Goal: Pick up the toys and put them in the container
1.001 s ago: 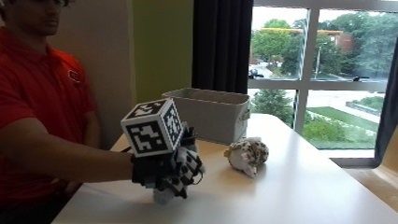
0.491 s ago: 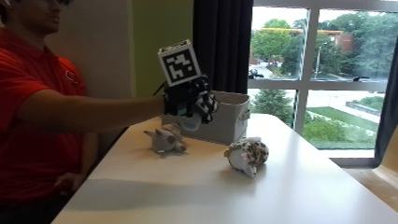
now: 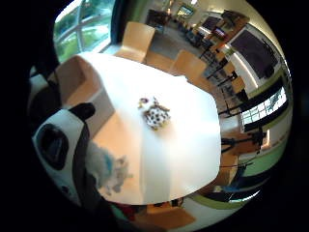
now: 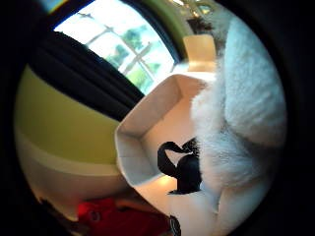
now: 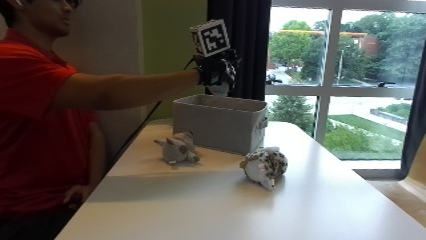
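— Above the grey container (image 5: 223, 122), what is the gloved right hand (image 5: 216, 70) doing?

— It is hovering over the open top at the end of an outstretched arm, and the grip is curling round a small plush toy (image 5: 219, 90) that is hanging just below the fingers. The thumb-side palm view is showing white fluffy fur (image 4: 236, 113) right against the palm, with the container's open mouth (image 4: 147, 128) lying beneath.

— Going left to right along the counter (image 5: 266, 200), what is lying there?

— A person in a red shirt (image 5: 33, 125) is sitting at the left end. Next, a grey plush toy (image 5: 176, 148) is sitting on the counter just beside the container's front left corner. The container is standing behind it, towards the window (image 5: 346, 75). Further right, a spotted plush toy (image 5: 264, 166) is resting in front of the container, apart from it.

— Are the two toys touching?

— No, they are lying well apart.
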`<state>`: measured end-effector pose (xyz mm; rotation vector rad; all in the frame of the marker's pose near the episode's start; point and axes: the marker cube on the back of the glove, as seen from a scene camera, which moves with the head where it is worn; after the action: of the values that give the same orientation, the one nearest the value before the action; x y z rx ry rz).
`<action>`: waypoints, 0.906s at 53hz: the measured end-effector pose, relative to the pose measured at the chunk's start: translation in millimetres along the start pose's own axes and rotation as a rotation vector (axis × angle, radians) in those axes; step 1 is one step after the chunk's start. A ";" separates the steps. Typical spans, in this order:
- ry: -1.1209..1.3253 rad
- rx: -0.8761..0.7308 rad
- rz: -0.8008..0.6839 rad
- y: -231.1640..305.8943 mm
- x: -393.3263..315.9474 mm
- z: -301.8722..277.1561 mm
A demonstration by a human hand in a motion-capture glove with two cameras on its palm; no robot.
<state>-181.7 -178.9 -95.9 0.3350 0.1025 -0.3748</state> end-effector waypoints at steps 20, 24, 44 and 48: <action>-0.076 -0.084 -0.117 -37.7 -114.8 36.0; -0.084 -0.093 -0.136 -38.4 -130.3 45.4; -0.083 -0.119 -0.159 -30.8 -138.1 48.1; -0.046 -0.141 -0.176 -27.7 -135.9 47.8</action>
<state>-316.2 -172.9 -37.7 0.1778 0.1131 -0.5462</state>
